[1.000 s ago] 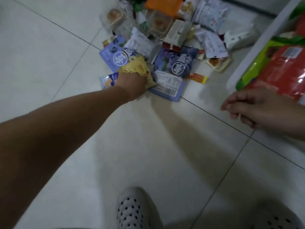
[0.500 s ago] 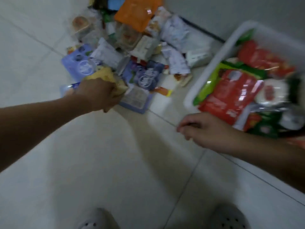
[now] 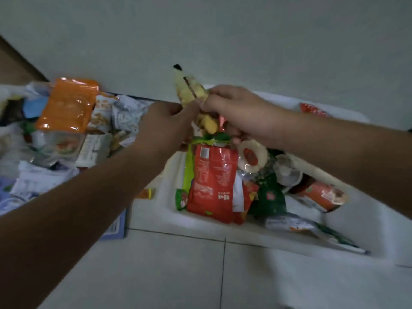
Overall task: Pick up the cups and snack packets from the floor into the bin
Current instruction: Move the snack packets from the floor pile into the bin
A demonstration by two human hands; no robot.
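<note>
A yellow packet (image 3: 189,91) is pinched just above the bin (image 3: 153,210) by the left grip (image 3: 168,123) and right grip (image 3: 236,112), fingers curled round it. Many packets are already gathered in the bin. A large pile, orange packet (image 3: 66,103) included, is left on the floor (image 3: 178,275) beside the bin, unobstructed.

Indoors, under dim, even light with a greyish cast. Underfoot, a floor (image 3: 156,275) of large pale tiles, crossed by thin dark grout lines (image 3: 223,264) meeting in a T near the bottom centre. Beyond, a plain off-white wall (image 3: 223,30), smooth and unmarked, filling the upper half. At far left, a slanting brown surface (image 3: 11,65), dark-edged against the wall, too blurred to identify.
</note>
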